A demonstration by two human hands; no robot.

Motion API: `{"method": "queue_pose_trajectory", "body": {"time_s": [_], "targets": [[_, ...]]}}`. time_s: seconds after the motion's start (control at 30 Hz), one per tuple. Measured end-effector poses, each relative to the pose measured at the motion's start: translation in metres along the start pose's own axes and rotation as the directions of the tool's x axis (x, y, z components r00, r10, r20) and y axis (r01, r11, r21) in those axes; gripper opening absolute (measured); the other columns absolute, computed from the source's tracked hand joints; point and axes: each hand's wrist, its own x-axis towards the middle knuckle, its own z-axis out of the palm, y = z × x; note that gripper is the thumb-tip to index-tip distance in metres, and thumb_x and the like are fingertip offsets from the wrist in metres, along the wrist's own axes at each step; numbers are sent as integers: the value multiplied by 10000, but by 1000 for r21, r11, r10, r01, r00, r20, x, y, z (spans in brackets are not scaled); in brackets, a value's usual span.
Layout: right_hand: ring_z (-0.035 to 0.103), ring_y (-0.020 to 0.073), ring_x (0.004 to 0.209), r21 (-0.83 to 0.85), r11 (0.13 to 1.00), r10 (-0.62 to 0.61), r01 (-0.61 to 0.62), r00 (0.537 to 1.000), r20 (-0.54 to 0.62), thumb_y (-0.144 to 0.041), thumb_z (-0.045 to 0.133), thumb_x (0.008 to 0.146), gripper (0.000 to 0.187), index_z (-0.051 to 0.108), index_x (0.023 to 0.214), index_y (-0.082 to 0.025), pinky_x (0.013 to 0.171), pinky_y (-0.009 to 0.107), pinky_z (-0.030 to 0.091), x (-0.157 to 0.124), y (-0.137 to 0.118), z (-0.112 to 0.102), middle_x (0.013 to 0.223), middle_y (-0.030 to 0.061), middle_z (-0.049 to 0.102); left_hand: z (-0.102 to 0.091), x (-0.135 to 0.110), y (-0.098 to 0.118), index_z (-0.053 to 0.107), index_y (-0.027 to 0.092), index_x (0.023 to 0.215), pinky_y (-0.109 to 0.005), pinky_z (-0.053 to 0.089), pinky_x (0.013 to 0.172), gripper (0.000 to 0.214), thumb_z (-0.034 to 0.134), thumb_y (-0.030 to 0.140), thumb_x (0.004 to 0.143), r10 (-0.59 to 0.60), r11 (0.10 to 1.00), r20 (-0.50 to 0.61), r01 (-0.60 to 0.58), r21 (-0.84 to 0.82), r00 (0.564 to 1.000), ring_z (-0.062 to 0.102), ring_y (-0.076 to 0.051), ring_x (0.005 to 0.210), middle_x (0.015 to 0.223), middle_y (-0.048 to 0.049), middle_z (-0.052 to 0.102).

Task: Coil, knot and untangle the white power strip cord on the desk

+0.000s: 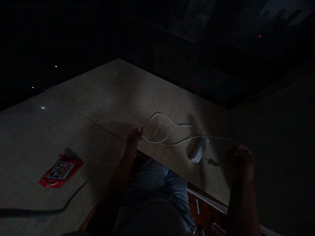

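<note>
My left hand (133, 139) is closed in a pinch on a thin white cable (159, 113) near the front edge of the tabletop. From there the cable runs right in loose loops, with a small coil in the middle, towards a white box-shaped adapter (197, 152) that lies tilted on the table. A straight stretch of cable leads on to my right hand (243, 159), whose fingers are closed on it in deep shadow. Just left of that hand is a small plug-like end (212, 162); whether the hand holds it too is too dark to tell.
A shiny red packet (61, 171) with a picture label lies on the tabletop (98, 88) at the left. Below it, a dark strap or cord (49, 212) comes in from the left edge. A dark wall (275, 137) stands at the right. My legs are under the table.
</note>
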Motion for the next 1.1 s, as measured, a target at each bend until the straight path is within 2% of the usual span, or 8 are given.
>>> {"method": "queue_pose_trajectory", "body": {"time_s": [0.1,0.2,0.4,0.6,0.63,0.77,0.97,1.1], "targets": [[447,93,465,9,991,128,-131,980,151,-360,808,601,298,613,763,-204,441,214,375,-17,-6,26,526,-62,485,14,-11,-17,753,196,898,-279,483,760,345,806,386,615,30,987,137,-51,150,990,622,-240,1016,1050,-60,701],[461,95,467,-91,990,139,-111,896,423,-366,809,652,252,646,740,-194,441,210,386,-32,-17,41,521,-45,519,22,-21,-37,752,193,796,-307,487,786,283,801,394,603,-34,978,240,-17,210,970,632,-254,982,975,-65,705],[548,128,470,-216,963,88,160,571,816,-298,797,711,132,729,711,-184,435,240,434,-50,-63,57,588,33,643,24,-30,-62,673,194,769,-346,486,813,231,784,268,581,-60,970,184,14,244,981,625,-213,847,828,-34,672],[647,165,536,-62,960,-6,271,241,971,-244,755,767,39,786,790,-240,513,264,497,-67,-94,70,594,54,694,25,-28,-62,628,192,880,-314,504,706,345,742,264,562,-211,977,167,208,40,963,649,-183,783,841,-19,675],[642,165,528,-36,960,-29,279,223,974,-291,744,785,57,790,799,-261,511,269,496,-72,-93,70,574,47,686,26,-27,-61,628,184,850,-307,501,677,319,737,282,566,-250,968,184,251,15,951,648,-179,744,798,-16,667],[543,170,435,-24,970,-87,243,435,896,-604,698,765,312,768,681,-312,467,310,469,-95,-78,72,431,16,562,33,-27,-60,609,168,685,-286,479,600,233,731,329,568,-332,938,265,347,-12,906,607,-153,600,649,-4,622],[524,158,497,83,984,-150,160,471,869,-579,766,694,319,746,747,-265,482,298,464,-85,-86,114,548,13,581,35,-31,-62,594,170,543,-250,363,489,189,734,278,607,-366,930,314,333,158,876,496,-122,489,481,22,529],[472,87,507,219,971,-226,92,640,734,-365,739,787,184,716,943,-270,448,217,377,-58,-107,162,789,5,637,32,-33,-57,641,158,566,-242,350,489,150,727,259,637,-401,907,350,313,283,847,487,-114,494,498,11,551]]}}
